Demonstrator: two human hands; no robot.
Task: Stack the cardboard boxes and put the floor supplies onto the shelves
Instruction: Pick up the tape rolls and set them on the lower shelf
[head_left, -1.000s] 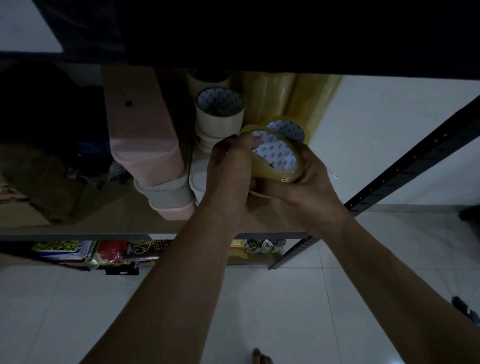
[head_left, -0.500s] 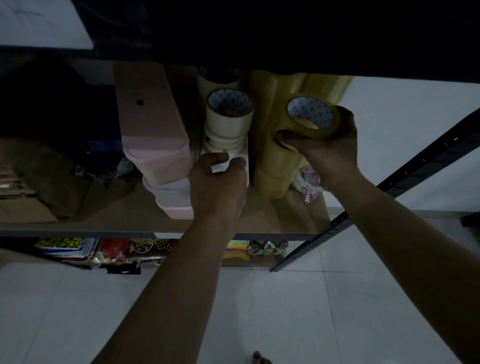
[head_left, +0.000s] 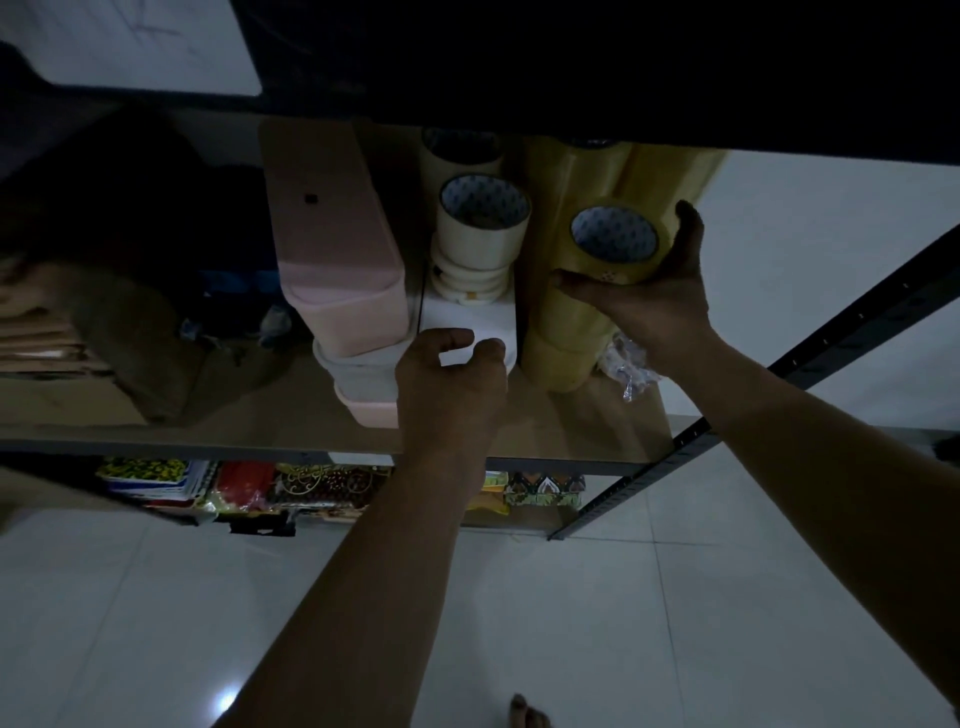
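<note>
Dim light. Your toes (head_left: 524, 714) show on the white tiled floor (head_left: 156, 623). Both bare arms reach to a wooden shelf (head_left: 234, 421). Your left hand (head_left: 447, 384) is at the front of a white box (head_left: 467, 322), fingers loosely curled around nothing; whether they touch the box is unclear. Further in, your right hand (head_left: 654, 306) grips a yellowish tape roll (head_left: 613, 244), thumb on its near side and fingers wrapped around its far side, at the top of a tall tape stack (head_left: 556, 332) standing on the shelf. A pink box (head_left: 332, 249) stands left of the white one.
</note>
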